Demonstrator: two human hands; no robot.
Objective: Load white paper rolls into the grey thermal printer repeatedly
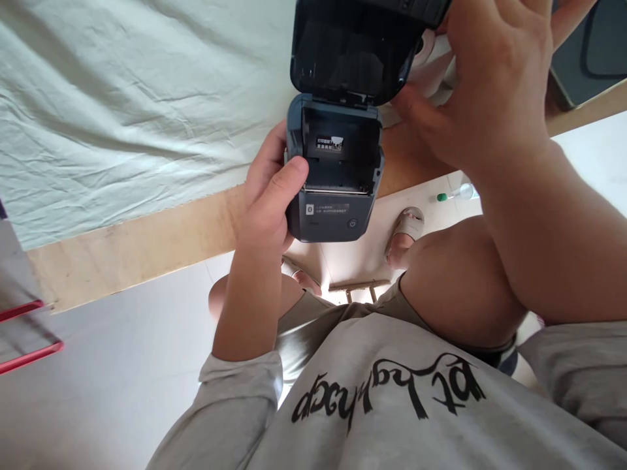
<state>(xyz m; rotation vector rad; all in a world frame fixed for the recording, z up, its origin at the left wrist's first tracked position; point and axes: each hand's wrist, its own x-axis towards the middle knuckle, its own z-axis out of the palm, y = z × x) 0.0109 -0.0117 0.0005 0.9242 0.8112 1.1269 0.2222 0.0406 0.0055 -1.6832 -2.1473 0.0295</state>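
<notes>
A dark grey label printer (pixel 337 215) is in my left hand (pixel 269 183), fingers behind its side and thumb on its front edge. Its black lid (pixel 353 49) stands swung up, and the paper bay (pixel 337 160) shows with no roll inside. A small sticker (pixel 329 143) is on the bay wall; a power button (pixel 352 223) is on the front. At the lid's right, my right hand (pixel 494 72) is curled around a white label roll (pixel 427 52), partly hidden by the lid and the fingers.
Beneath the printer is a wooden bed or table edge (pixel 147 228), with a wrinkled pale green sheet (pixel 137 117) over it. A dark flat device (pixel 592 59) lies at the upper right. On the floor are a green-capped bottle (pixel 463 192) and red bars (pixel 34 356).
</notes>
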